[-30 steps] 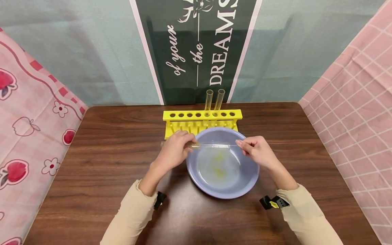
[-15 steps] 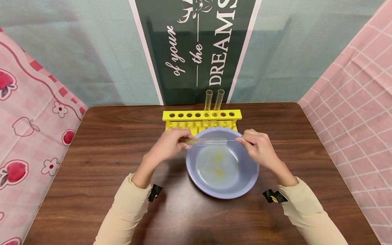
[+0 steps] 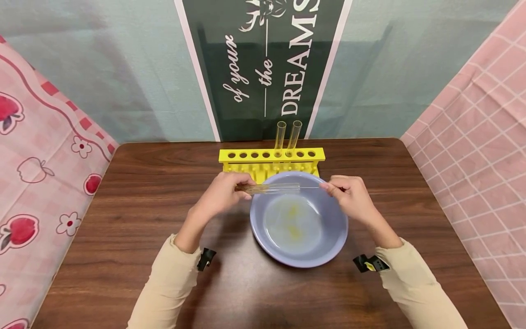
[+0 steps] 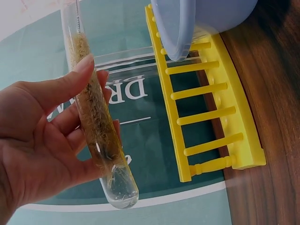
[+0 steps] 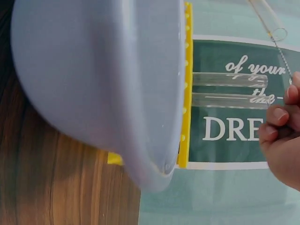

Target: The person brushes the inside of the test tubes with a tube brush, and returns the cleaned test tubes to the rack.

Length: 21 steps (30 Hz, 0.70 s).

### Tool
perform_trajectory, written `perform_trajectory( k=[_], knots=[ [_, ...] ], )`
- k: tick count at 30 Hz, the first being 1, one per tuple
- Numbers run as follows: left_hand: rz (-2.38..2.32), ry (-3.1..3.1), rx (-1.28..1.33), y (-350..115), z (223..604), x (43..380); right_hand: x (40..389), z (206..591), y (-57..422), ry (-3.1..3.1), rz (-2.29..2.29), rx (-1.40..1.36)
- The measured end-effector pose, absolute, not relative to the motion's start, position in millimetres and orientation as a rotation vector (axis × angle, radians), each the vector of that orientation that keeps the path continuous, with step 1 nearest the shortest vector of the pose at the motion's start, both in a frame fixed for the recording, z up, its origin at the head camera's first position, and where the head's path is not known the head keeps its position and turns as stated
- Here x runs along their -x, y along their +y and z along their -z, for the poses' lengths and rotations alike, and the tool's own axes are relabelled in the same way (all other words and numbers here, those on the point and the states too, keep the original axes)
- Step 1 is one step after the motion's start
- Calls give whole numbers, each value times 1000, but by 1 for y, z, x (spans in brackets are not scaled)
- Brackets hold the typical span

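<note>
My left hand (image 3: pixel 223 192) grips a clear glass test tube (image 4: pixel 123 194) lying nearly level over the basin's far left part. Inside the tube sits the tan bristle head of a test tube brush (image 4: pixel 97 112), with its tip short of the rounded end. The brush's twisted wire stem (image 5: pixel 283 55) comes out of the tube's mouth toward my right hand (image 3: pixel 349 196), which pinches it with curled fingers. A stretch of bare wire shows between tube mouth and right fingers. Below stands the round lavender basin (image 3: pixel 340 233), with shallow cloudy liquid and yellowish patches inside.
Behind the basin stands a yellow test tube rack (image 3: pixel 248 158), partly hidden by it. Two upright glass test tubes (image 3: pixel 280 138) are in its holes. The dark wooden table (image 3: pixel 135 192) ends at a fabric backdrop (image 3: pixel 156 91), with pink cloths at both sides.
My left hand has moved left with the test tube, so its mouth is farther from the right hand and more wire shows. The right hand has shifted only slightly.
</note>
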<state>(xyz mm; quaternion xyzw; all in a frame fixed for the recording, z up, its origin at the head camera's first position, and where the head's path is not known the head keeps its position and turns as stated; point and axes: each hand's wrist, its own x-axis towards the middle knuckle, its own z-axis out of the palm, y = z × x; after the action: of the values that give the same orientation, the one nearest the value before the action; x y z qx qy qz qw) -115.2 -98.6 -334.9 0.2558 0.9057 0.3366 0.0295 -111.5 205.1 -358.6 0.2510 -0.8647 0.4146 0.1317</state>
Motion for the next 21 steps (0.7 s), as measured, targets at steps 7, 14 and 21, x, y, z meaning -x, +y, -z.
perform_trajectory(
  k=[7, 14, 21],
  knots=[
    [-953, 2993, -813, -95, 337, 110, 114, 343, 207, -2757, -1635, -420],
    [-839, 3145, -926, -93, 344, 105, 120, 341, 212, -2573, -2343, -229],
    [-798, 3242, -1072, -91, 351, 103, 124, 338, 217, -2389, -2727, -121]
  ],
)
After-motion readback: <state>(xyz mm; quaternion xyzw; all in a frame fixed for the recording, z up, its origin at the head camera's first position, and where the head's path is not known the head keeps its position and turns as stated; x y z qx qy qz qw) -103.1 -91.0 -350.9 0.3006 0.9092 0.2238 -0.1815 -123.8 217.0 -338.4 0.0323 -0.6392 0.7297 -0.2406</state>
